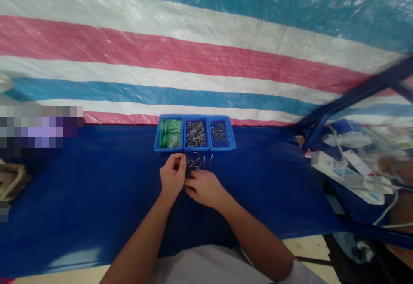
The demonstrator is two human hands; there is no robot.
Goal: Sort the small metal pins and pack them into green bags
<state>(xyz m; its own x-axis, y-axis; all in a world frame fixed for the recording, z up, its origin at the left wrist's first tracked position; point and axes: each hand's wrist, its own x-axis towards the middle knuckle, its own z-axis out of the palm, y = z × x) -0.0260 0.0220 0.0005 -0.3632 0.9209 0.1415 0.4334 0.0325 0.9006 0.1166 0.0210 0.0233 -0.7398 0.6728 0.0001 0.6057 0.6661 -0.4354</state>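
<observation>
My left hand (173, 174) is closed in a pinch just in front of the blue bins; whatever lies between its fingertips is too small to make out. Close beside it, my right hand (205, 188) has its fingers bent and drawn together against the left hand, and their tips are partly hidden. Just beyond both hands, several loose thin metal pins (211, 159), perhaps screws or rivets, lie scattered on the blue table (258, 180). Behind them stand a left bin (169, 149) with green packets (172, 125), a middle bin (196, 149) full of metal pins (195, 134), and a right bin (232, 140) with fewer pins (219, 133).
A striped plastic sheet (193, 56) hangs behind the table. On the right are a dark blue metal frame (348, 92), a white power strip (332, 168) with cables, and plastic bags (348, 139). A brown open box or bag (13, 180) stands at the far left.
</observation>
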